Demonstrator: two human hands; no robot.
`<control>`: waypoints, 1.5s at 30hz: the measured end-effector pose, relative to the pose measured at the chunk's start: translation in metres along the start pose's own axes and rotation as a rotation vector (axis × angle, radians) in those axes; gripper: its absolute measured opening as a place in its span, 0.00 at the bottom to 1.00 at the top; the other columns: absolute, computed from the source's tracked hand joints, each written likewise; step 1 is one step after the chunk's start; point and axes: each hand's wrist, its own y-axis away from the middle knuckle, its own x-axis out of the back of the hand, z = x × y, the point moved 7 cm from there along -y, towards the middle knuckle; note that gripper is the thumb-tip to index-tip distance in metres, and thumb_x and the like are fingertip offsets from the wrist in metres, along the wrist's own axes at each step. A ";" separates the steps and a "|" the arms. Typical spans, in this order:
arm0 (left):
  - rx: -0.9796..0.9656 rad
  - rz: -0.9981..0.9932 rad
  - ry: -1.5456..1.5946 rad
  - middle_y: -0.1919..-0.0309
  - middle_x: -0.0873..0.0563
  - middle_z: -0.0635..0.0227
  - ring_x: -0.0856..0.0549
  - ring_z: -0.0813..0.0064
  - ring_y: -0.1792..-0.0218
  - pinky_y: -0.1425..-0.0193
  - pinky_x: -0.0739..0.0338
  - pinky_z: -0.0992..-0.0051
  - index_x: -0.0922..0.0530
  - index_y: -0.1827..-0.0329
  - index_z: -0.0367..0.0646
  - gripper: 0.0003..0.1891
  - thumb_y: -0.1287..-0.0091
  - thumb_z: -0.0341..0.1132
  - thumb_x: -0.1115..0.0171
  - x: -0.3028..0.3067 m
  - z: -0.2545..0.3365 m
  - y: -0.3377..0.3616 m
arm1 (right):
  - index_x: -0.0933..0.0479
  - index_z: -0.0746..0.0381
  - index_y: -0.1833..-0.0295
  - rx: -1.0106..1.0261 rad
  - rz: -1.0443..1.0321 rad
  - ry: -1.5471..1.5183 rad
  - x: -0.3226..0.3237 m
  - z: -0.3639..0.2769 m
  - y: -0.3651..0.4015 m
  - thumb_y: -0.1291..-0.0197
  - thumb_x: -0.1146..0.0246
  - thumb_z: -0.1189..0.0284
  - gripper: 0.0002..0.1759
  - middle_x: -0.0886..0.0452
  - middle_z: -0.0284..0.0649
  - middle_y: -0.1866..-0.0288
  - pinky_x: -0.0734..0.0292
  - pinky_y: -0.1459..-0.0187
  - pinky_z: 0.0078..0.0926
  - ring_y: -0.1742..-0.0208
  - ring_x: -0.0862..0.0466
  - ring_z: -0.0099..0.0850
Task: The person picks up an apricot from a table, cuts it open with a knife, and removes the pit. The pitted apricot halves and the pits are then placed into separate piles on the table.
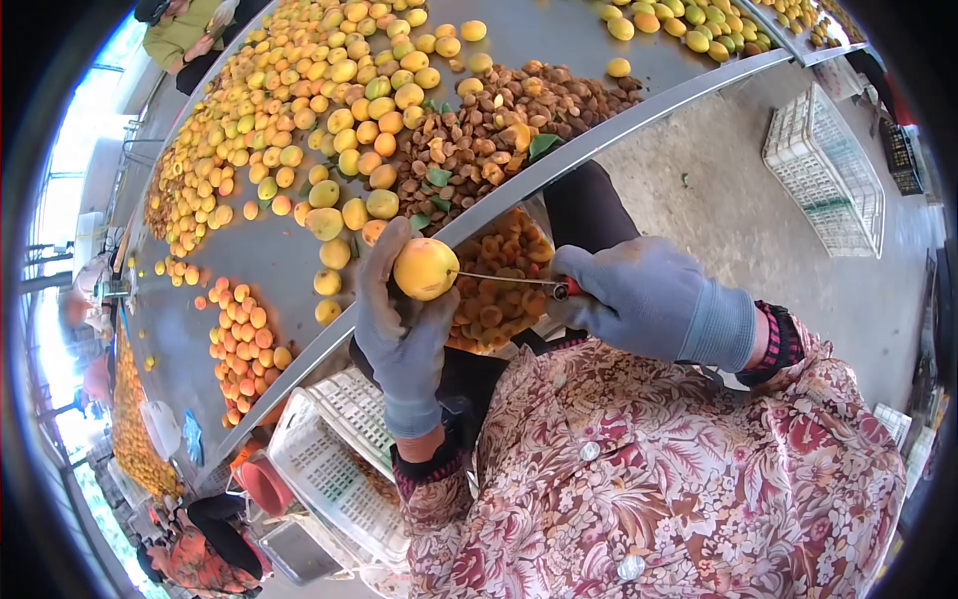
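Observation:
My left hand (404,354), in a grey glove, is closed round a yellow apricot (426,268) with a faint orange blush. My gloved right hand (649,299) grips a red-handled pitting tool (509,279). Its thin metal shaft points left, and the tip meets the apricot at its right side. Below the hands, pitted apricot flesh (499,290) lies in a container in front of my lap. Just beyond the table's metal edge, a heap of brown apricot pits (469,150) lies with some green leaves in it.
Many whole apricots (329,60) cover the metal table (289,245), with a smaller orange pile (244,344) to the left. White plastic crates (334,449) stand at my left; another crate (828,170) is on the floor at right. Other people (205,549) sit along the table.

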 end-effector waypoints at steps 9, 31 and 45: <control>0.154 -0.080 0.598 0.44 0.24 0.53 0.21 0.61 0.47 0.40 0.28 0.67 0.37 0.34 0.30 0.29 0.40 0.27 0.41 -0.014 -0.021 0.006 | 0.33 0.64 0.64 -0.022 0.001 0.034 -0.008 -0.003 -0.006 0.39 0.44 0.61 0.15 0.23 0.48 0.79 0.25 0.71 0.43 0.73 0.20 0.48; 0.255 -0.011 0.922 0.42 0.25 0.59 0.27 0.64 0.40 0.32 0.39 0.62 0.37 0.34 0.35 0.28 0.36 0.34 0.43 -0.024 -0.054 0.008 | 0.32 0.65 0.64 -0.058 -0.060 0.041 -0.005 -0.007 -0.022 0.37 0.45 0.59 0.18 0.24 0.50 0.79 0.26 0.69 0.45 0.72 0.20 0.50; 0.331 0.051 0.947 0.51 0.21 0.57 0.24 0.67 0.45 0.35 0.37 0.64 0.31 0.40 0.35 0.22 0.34 0.38 0.45 -0.035 -0.073 0.015 | 0.25 0.70 0.60 -0.163 -0.183 -0.108 -0.034 -0.003 -0.031 0.36 0.51 0.60 0.22 0.19 0.55 0.67 0.22 0.57 0.39 0.61 0.17 0.48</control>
